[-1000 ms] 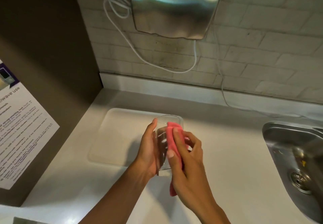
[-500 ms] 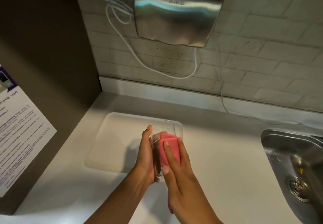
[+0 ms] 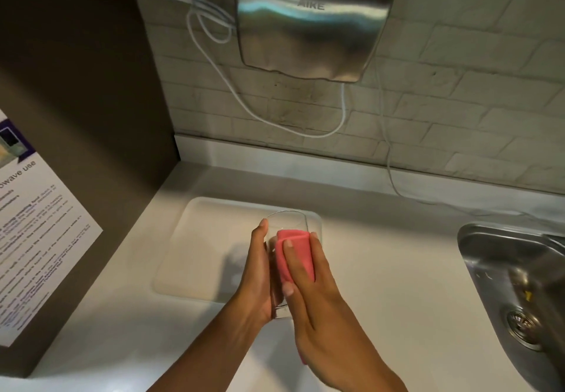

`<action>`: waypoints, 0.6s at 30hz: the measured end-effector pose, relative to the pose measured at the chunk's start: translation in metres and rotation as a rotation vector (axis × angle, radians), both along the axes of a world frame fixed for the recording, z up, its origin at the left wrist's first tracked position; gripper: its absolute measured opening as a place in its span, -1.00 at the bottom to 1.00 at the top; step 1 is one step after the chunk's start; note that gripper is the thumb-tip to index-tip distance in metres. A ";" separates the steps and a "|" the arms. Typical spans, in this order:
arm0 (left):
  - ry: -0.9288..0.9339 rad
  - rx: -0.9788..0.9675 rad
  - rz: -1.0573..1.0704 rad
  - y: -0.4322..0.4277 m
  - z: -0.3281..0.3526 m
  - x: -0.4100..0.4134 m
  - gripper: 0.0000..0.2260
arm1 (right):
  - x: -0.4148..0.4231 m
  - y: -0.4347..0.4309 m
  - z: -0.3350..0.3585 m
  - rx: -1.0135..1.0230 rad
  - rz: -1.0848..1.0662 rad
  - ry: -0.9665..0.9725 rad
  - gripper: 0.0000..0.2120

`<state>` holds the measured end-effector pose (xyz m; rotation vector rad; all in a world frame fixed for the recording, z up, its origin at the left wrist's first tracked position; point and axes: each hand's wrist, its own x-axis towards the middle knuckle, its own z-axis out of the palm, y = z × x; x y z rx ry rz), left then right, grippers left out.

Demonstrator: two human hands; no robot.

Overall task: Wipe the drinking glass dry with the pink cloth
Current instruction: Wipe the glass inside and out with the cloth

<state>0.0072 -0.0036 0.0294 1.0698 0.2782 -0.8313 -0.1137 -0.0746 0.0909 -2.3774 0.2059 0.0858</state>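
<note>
A clear drinking glass [image 3: 287,221] is held above the white counter, its mouth pointing away from me. My left hand [image 3: 255,275] wraps around its left side and base. My right hand [image 3: 315,303] lies over the glass from the right and presses the folded pink cloth [image 3: 295,254] flat against its outer wall. The fingers of that hand are stretched along the cloth. A small end of the cloth shows under my right wrist. The lower part of the glass is hidden by both hands.
A pale rectangular mat [image 3: 208,244] lies on the counter [image 3: 397,269] under and left of the glass. A steel sink [image 3: 516,293] is at the right. A steel hand dryer [image 3: 315,21] with white cables hangs on the tiled wall. A printed notice [image 3: 36,226] is at left.
My right hand has flattened and slid the pink cloth up along the side of the glass. The left hand keeps the same grip. The view has shifted slightly.
</note>
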 end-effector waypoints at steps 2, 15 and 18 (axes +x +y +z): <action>-0.003 -0.004 -0.010 -0.001 0.000 -0.006 -0.34 | 0.009 -0.006 0.004 0.011 -0.022 -0.032 -0.44; -0.021 0.005 0.032 -0.006 0.019 0.001 -0.38 | 0.023 -0.018 0.000 -0.008 -0.002 -0.124 -0.47; -0.059 0.003 0.001 -0.008 0.020 -0.002 -0.37 | 0.039 -0.026 0.007 0.116 -0.107 -0.200 -0.49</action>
